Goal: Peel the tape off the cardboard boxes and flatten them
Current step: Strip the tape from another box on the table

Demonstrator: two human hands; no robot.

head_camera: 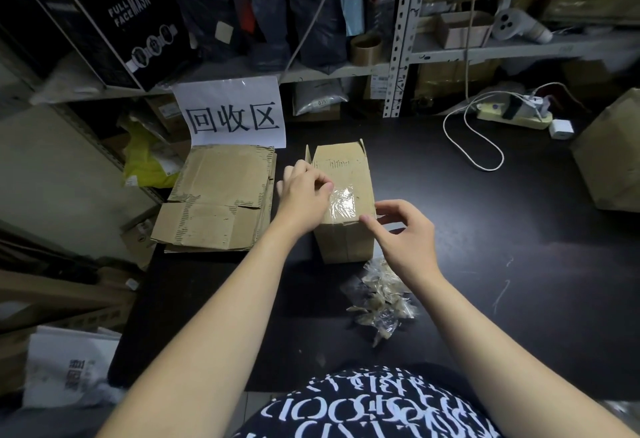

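The single head-worn wide-angle camera looks forward and down from close above the black matte tabletop [485, 230], facing grey perforated-metal shelving [401, 39] behind its far edge.

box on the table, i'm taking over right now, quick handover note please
Left hand: on top of the box, fingertips bunched at the edge of the tape; grip unclear.
Right hand: open, index fingertip at the box's near top edge.
Done: flattened boxes stacked left of it; peeled tape scraps in front of it on the table.
Left: peel this tape, flatten the box.
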